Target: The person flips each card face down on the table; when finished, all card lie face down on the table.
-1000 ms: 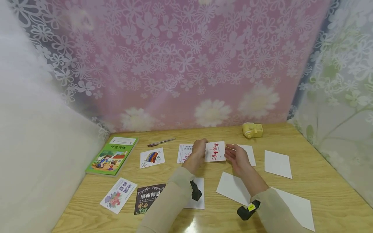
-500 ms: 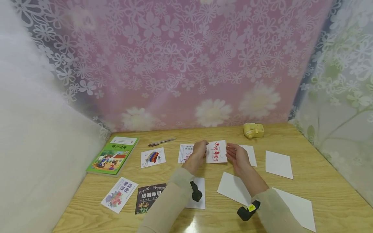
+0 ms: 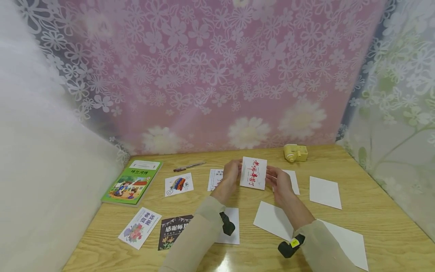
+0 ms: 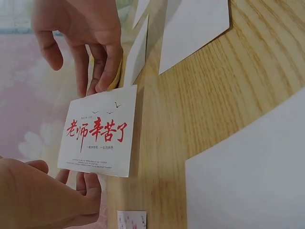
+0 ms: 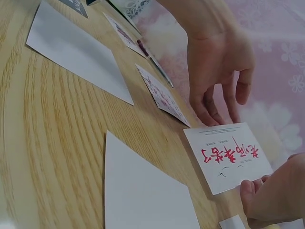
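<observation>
A white card (image 3: 253, 173) with red Chinese lettering stands tilted up off the table between both hands. My left hand (image 3: 232, 172) holds its left edge, and my right hand (image 3: 280, 183) holds the opposite edge. Seen from the left wrist, the right hand (image 4: 83, 33) has its fingertips at the card's upper edge, its thumb apart. Some of the left fingers are hidden behind the card. Just left of the left hand lies a printed card (image 3: 215, 180), partly covered by it. Behind the right hand a blank white card (image 3: 293, 182) shows in part.
A green book (image 3: 132, 182), a pen (image 3: 189, 167) and a card with a colourful drawing (image 3: 178, 184) lie at the left. Nearer are a flower card (image 3: 140, 227) and a dark card (image 3: 174, 230). Blank cards (image 3: 325, 192) lie rightward; a yellow object (image 3: 295, 152) stands at the back.
Between both hands, the red-lettered card has risen and tilted more upright, its far edge now higher. Both hands stay near the same spot; the things on the table look unmoved.
</observation>
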`<state>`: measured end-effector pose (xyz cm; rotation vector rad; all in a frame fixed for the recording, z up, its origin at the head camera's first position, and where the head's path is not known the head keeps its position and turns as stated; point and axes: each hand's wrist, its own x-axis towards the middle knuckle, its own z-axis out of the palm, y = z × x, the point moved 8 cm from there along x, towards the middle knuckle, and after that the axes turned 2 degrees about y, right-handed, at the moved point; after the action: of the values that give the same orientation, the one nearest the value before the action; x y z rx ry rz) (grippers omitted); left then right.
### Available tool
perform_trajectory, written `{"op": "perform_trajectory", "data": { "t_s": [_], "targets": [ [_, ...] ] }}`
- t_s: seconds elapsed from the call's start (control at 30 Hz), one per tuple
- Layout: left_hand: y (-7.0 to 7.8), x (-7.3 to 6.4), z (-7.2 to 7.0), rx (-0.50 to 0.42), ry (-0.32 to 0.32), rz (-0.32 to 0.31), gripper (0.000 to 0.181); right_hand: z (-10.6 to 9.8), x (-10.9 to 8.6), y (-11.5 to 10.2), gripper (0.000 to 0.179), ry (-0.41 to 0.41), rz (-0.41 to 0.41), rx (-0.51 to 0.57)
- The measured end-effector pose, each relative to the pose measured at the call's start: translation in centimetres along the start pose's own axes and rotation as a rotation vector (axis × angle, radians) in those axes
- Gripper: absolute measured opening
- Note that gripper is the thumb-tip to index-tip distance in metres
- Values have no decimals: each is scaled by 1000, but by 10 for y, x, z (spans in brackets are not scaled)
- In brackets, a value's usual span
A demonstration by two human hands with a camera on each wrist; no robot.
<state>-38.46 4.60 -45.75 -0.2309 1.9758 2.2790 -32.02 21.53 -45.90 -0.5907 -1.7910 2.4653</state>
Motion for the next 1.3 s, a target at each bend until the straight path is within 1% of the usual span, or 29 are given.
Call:
{"op": "perform_trajectory", "data": {
  "t_s": [0.1, 0.2, 0.4, 0.6, 0.9, 1.0, 1.1, 1.3],
  "targets": [
    [6, -3, -2, 26, -11, 32, 44, 2, 0, -2, 51, -10, -22, -8],
    [10, -5, -5, 30, -26, 44, 44, 5, 0, -3, 51, -23, -44, -5],
    [14, -8, -6, -13, -56, 52, 43, 6, -3, -8, 50, -28, -76, 36],
    [13, -8, -8, -41, -83, 54, 43, 6, -5, -9, 49, -30, -84, 51],
    [13, -12, -14, -106, -142, 70, 38, 7, -3, -8, 46, -68, -110, 77],
    [11, -13, -16, -93, -154, 60, 39, 7, -4, -4, 41, -90, -99, 87],
    [5, -13, -16, -87, -168, 35, 42, 7, -6, 0, 39, -110, -77, 71],
    [-7, -10, -16, -137, -158, -27, 43, 1, -8, 6, 39, -74, -30, -26]
  ]
}}
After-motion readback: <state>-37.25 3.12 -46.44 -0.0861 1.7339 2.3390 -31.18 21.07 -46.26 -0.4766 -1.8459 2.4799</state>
